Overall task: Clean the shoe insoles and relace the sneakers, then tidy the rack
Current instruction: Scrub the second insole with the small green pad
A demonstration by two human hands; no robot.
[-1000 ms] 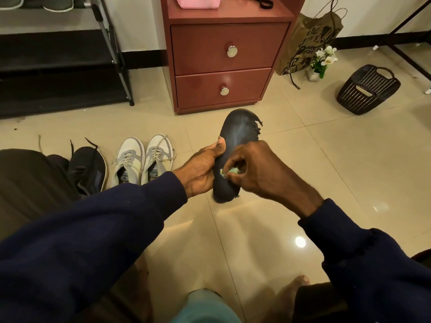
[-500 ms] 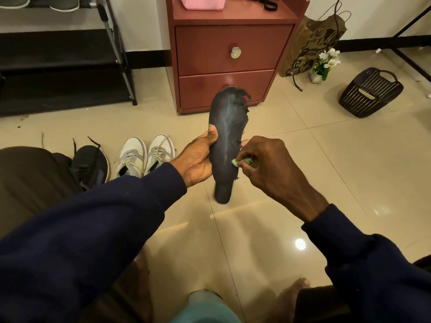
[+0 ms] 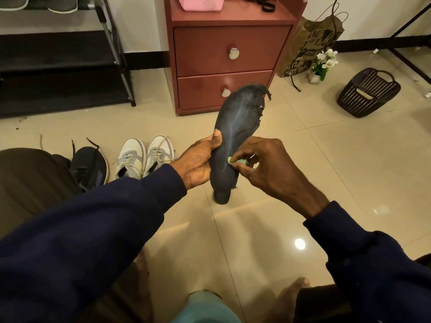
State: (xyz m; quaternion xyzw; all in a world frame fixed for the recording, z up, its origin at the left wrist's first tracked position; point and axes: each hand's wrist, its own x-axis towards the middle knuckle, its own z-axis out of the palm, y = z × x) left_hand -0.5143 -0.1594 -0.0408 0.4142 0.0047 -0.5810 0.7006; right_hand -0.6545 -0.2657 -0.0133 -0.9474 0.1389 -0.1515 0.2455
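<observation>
- The dark insole [image 3: 235, 127] is held up in the air in front of the red 2-drawer cabinet [image 3: 231, 64]. Its frayed toe end overlaps the cabinet's lower drawer in this view, and its heel end points down toward the tiled floor [image 3: 349, 183].
- The left hand [image 3: 198, 162] grasps the insole's edge at about mid-length, with the thumb pressed on the upper face and the fingers wrapped behind.
- The right hand [image 3: 272, 169] has its fingers curled round a small green wad [image 3: 238, 161], pinching it against the insole's face nearer the heel. Whether the wad is cloth or sponge cannot be told.
- A pale streak runs lengthwise along the insole's face.
- 2 white-and-grey sneakers [image 3: 144, 157] stand side by side on the floor, in front of the cabinet and to its left, with laces threaded.
- 1 black sneaker [image 3: 89, 164] lies further left of the cabinet than that pair, its loose lace ends sticking up.
- A dark shoe rack [image 3: 58, 66] stands to the cabinet's left against the wall, with shoe soles showing on its top shelf.
- On the cabinet's top sit a pink basket [image 3: 200, 2] and a black tangle [image 3: 263, 3] of cord or lace.
- Just right of the cabinet a brown paper bag [image 3: 310, 43] leans at the wall, with a small pot of white flowers [image 3: 323, 64] beside it.
- A dark woven basket [image 3: 368, 92] sits further right.
</observation>
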